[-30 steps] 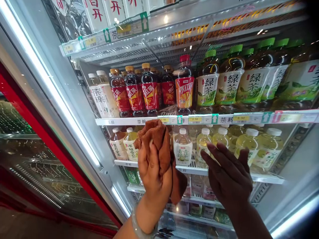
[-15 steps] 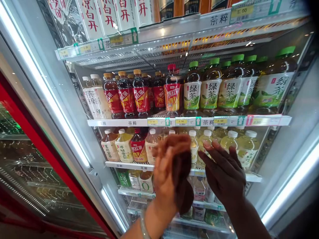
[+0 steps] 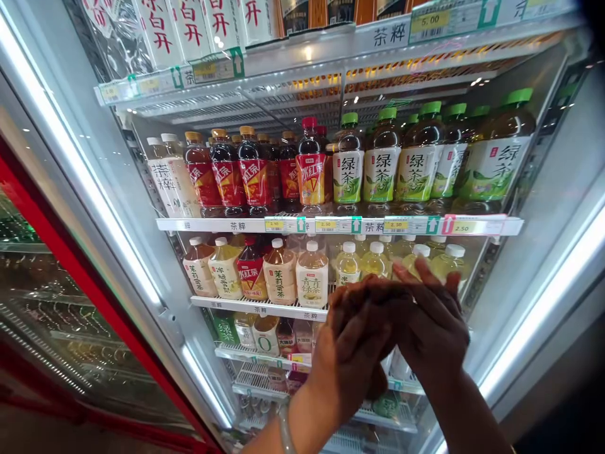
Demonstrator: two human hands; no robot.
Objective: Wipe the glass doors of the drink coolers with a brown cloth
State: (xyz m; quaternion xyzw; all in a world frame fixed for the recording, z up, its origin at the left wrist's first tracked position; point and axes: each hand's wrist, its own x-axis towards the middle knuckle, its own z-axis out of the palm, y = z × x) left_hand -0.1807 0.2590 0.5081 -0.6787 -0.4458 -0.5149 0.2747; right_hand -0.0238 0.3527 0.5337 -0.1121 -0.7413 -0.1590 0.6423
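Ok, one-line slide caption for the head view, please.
The left hand holds a brown cloth close to the right hand, in front of shelves of bottled drinks.

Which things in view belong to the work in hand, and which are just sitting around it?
In hand:
- brown cloth, bunched in the left hand
- right hand, fingers extended beside the cloth; contact is unclear

Just around:
- green-capped bottles
- red-labelled bottles
- white-capped bottles
- price strip
- bracelet on the left wrist
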